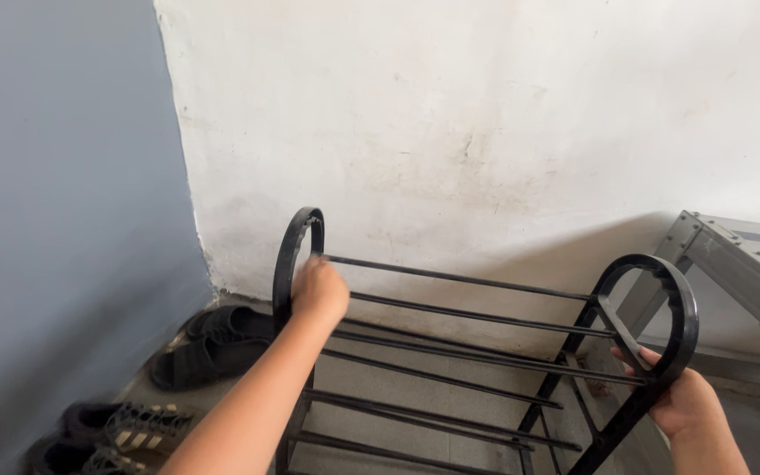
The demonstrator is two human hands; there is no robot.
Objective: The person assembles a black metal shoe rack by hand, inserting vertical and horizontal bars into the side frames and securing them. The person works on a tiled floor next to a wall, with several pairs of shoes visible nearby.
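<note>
Black metal shoe rack with thin horizontal rods and looped end frames (450, 352) stands against white wall (485, 114), long axis running left to right between both hands. Left hand (318, 290) closed on left loop frame, right hand (683, 400) clasping right loop frame from below. Black sandals (208, 347) and striped shoes (125, 427) on floor, left of rack. Grey metal frame (732, 255) at right.

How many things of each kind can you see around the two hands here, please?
Black shoe rack, held by the left hand and right hand: 1
Black sandals: 2
Dark striped shoes: 2
Grey metal frame: 1
Total: 6
</note>
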